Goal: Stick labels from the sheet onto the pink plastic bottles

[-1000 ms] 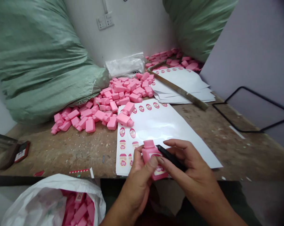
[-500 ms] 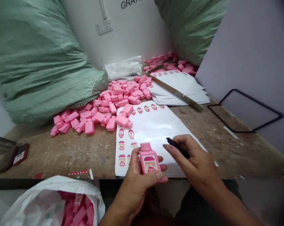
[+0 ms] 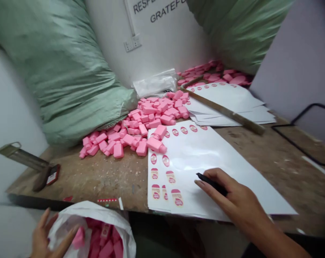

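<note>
My left hand (image 3: 51, 234) is at the near left edge of the white sack (image 3: 94, 208), its fingers spread. A pink bottle (image 3: 78, 237) shows just beside its thumb, over the mouth of the sack, and the fingers are not closed round it. Inside the sack lie several pink bottles (image 3: 106, 249), one with a label showing. My right hand (image 3: 229, 193) is closed round a slim black pointed tool (image 3: 212, 183), whose exact kind I cannot make out. It hovers over the white sticker sheet (image 3: 202, 154), which carries pink and cream labels (image 3: 177, 197) along its left side and top.
A heap of plain pink bottles (image 3: 151, 114) spreads over the table, two resting on the sheet's corner. Behind lie more sheets (image 3: 227, 100) under a metal bar (image 3: 224, 111). Large green sacks (image 3: 92, 82) flank the back; a black wire frame (image 3: 294, 123) stands right.
My left hand has carried the labelled bottle from above the sheet down left to the sack, and its fingers have opened. The right hand keeps the black tool. The view has shifted left.
</note>
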Demonstrator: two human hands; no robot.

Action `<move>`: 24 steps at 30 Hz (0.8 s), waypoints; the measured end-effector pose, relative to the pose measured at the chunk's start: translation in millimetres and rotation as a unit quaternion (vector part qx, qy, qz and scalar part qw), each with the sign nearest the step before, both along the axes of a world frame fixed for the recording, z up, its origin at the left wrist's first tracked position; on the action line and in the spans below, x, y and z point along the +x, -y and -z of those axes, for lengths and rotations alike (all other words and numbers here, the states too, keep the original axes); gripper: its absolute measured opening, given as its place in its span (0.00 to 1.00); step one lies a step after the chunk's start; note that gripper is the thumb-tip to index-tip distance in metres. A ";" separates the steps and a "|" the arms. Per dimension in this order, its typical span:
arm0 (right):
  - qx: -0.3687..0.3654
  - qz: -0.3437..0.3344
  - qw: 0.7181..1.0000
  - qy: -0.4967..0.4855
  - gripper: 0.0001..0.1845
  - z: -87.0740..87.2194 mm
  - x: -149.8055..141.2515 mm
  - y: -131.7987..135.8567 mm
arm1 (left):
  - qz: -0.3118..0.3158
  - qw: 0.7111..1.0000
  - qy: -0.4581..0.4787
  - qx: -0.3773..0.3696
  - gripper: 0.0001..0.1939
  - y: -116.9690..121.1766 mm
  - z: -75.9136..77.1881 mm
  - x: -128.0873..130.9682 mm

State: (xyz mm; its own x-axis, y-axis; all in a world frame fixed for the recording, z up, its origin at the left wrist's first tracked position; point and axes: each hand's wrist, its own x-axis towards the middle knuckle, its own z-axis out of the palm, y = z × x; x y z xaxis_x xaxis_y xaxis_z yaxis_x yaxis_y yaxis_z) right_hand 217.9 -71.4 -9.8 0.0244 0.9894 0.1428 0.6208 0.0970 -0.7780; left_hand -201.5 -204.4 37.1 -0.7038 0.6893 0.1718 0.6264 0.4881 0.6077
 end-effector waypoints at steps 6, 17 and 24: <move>0.070 -0.061 0.994 0.050 0.25 26.5 -8.5 -9.1 | 0.175 0.983 0.028 0.045 0.28 -110.3 -0.9 65.2; 0.022 -0.076 0.997 -0.015 0.19 8.5 -5.0 -4.5 | 0.078 0.990 0.097 0.061 0.24 -220.7 24.8 77.4; -0.022 -0.042 0.994 -0.097 0.16 0.0 11.0 -17.1 | 0.117 0.908 0.346 0.205 0.18 -174.1 2.9 97.4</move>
State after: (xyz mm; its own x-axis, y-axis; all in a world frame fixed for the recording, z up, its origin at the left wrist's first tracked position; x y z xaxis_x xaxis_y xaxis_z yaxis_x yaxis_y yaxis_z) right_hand 229.0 -54.3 -9.8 -0.0361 0.9944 0.0996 0.4496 0.1052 -0.8870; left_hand -104.1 -30.4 34.2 -0.5837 0.8117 0.0205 0.0838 0.0351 0.9959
